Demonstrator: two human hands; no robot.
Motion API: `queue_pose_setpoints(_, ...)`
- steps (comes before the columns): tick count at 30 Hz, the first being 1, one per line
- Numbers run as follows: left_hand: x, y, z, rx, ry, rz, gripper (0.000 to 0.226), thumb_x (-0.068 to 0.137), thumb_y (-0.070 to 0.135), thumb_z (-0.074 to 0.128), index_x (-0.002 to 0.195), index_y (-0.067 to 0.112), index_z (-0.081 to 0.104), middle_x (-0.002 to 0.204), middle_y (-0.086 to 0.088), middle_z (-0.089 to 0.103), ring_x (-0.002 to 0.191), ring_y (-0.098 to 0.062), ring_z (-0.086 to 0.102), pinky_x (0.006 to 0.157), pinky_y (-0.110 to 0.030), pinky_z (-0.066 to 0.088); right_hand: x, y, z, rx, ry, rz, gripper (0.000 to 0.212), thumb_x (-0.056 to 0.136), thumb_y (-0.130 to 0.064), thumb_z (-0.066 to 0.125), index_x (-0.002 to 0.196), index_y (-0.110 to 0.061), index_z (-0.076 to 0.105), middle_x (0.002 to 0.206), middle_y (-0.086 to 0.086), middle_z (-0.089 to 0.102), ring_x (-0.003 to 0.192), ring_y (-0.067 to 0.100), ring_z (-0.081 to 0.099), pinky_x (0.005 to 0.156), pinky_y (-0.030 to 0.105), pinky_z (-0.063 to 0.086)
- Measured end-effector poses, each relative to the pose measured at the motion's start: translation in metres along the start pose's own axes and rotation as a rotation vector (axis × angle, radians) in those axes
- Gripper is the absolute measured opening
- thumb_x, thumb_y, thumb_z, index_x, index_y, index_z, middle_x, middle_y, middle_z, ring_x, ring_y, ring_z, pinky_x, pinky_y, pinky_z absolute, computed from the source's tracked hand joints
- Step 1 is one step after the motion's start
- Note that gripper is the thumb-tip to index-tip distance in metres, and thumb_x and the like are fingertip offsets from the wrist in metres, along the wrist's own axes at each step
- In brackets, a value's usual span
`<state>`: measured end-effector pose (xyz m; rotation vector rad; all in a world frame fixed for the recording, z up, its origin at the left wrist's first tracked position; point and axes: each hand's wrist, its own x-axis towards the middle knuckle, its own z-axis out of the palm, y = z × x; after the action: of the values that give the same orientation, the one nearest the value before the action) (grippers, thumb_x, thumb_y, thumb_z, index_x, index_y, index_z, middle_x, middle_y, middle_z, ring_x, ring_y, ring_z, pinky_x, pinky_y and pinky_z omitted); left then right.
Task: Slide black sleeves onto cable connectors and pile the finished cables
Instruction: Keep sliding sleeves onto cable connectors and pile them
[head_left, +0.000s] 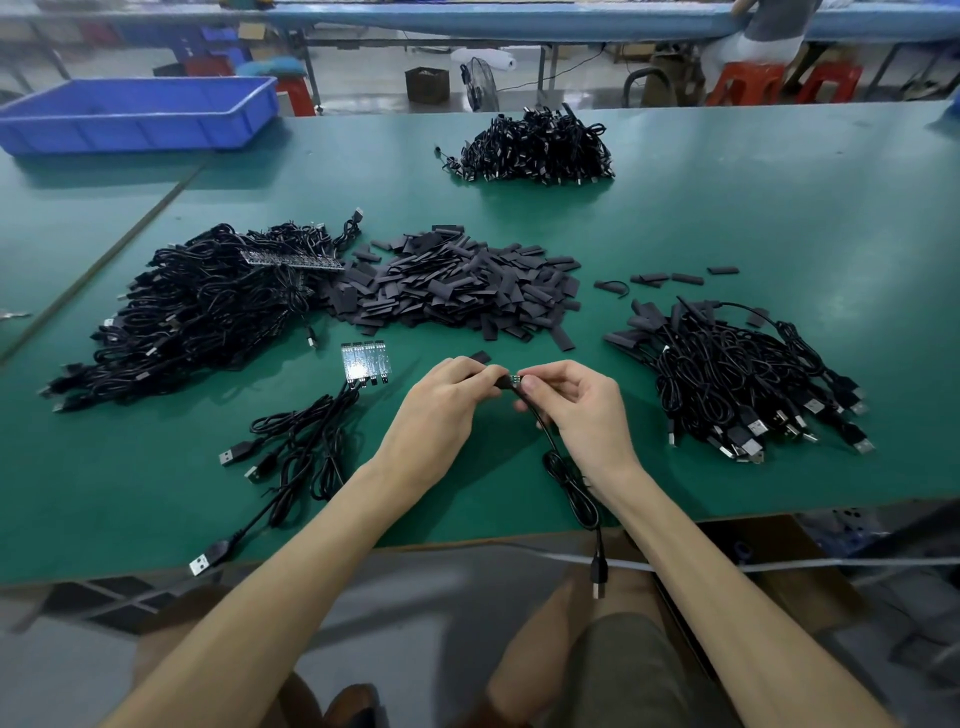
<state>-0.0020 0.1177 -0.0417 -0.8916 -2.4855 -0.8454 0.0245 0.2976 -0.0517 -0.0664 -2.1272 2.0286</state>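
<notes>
The green surface (727, 234) carries everything. Far off past my left hand (441, 410) sits the blue bin (140, 111), the only container here; I see nothing in the part of its inside that shows. Beyond that hand lies the big tangle of cables (208, 312), and straight ahead of both hands is the sleeve heap (457, 286). Out past my right hand (576, 400) is the sleeved pile (743, 384), plugs fanned toward me. I take it for the finished ones. Another pile (535, 148) lies well beyond the heap.

Just beside my left wrist is a small bunch (301, 441) of cables. The cable in hand (569, 483) trails from my right hand over the near edge. My right fingertips pinch its connector (514, 381) and my left hand pinches a black sleeve (480, 358), the two ends meeting between my hands.

I judge I'm at the threading step. Next the sleeve's mouth must line up squarely and slide over the connector, then the cable goes right.
</notes>
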Motion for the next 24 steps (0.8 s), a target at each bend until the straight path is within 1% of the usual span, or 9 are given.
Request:
queue_pose_setpoints(3, -0.0004, 0.0003, 0.0017, 0.013, -0.011, 0.005, 0.03, 0.094, -0.007, 0.062, 0.12, 0.005, 0.071, 0.102, -0.01, 0.066, 0.093, -0.027, 0.064, 0.081, -0.045, 0.057, 0.0003, -0.0007, -0.0001, 0.016, 0.018, 0.021, 0.005, 0.094, -0.011, 0.075, 0.094, -0.015, 0.077, 0.086, -0.001, 0.08, 0.078, 0.016, 0.078, 0.063, 0.016, 0.053)
queue_pose_setpoints(6, 0.0004, 0.0002, 0.0022, 0.032, -0.018, 0.023, 0.028, 0.093, -0.007, 0.064, 0.117, 0.005, 0.07, 0.098, -0.009, 0.064, 0.092, -0.026, 0.06, 0.08, -0.042, 0.056, 0.0, -0.0013, -0.0007, -0.004, 0.008, 0.02, 0.004, 0.094, -0.013, 0.075, 0.093, -0.016, 0.078, 0.084, -0.001, 0.08, 0.076, 0.016, 0.078, 0.063, 0.017, 0.054)
queue_pose_setpoints(9, 0.0018, 0.0006, 0.0021, 0.032, -0.045, 0.051, 0.028, 0.094, -0.008, 0.062, 0.118, 0.004, 0.069, 0.099, -0.01, 0.063, 0.093, -0.027, 0.059, 0.083, -0.04, 0.055, -0.0008, -0.0022, -0.0015, 0.003, -0.002, 0.016, 0.004, 0.094, -0.015, 0.076, 0.093, -0.018, 0.079, 0.084, 0.0, 0.08, 0.075, 0.017, 0.078, 0.063, 0.017, 0.053)
queue_pose_setpoints(14, 0.0018, 0.0021, 0.0016, 0.04, -0.055, 0.068, 0.027, 0.095, -0.005, 0.062, 0.119, 0.004, 0.068, 0.1, -0.008, 0.062, 0.092, -0.025, 0.056, 0.083, -0.033, 0.05, -0.0014, -0.0025, -0.002, 0.008, -0.012, 0.017, 0.006, 0.094, -0.014, 0.076, 0.093, -0.019, 0.08, 0.084, 0.0, 0.08, 0.075, 0.017, 0.078, 0.063, 0.018, 0.054)
queue_pose_setpoints(18, 0.0024, 0.0028, 0.0003, 0.048, -0.047, 0.078, 0.025, 0.094, -0.006, 0.063, 0.117, 0.004, 0.069, 0.099, -0.009, 0.063, 0.09, -0.027, 0.056, 0.081, -0.036, 0.052, -0.0012, -0.0025, -0.002, 0.008, -0.016, 0.009, 0.007, 0.093, -0.014, 0.075, 0.091, -0.02, 0.08, 0.081, 0.002, 0.08, 0.072, 0.016, 0.077, 0.061, 0.018, 0.053)
queue_pose_setpoints(24, 0.0024, 0.0018, -0.0006, 0.027, -0.062, 0.067, 0.023, 0.096, -0.002, 0.062, 0.118, 0.004, 0.069, 0.1, -0.009, 0.064, 0.091, -0.029, 0.059, 0.083, -0.041, 0.053, -0.0004, -0.0024, -0.0022, -0.003, -0.024, 0.018, 0.005, 0.094, -0.016, 0.076, 0.091, -0.018, 0.079, 0.077, 0.003, 0.079, 0.069, 0.015, 0.075, 0.058, 0.019, 0.052)
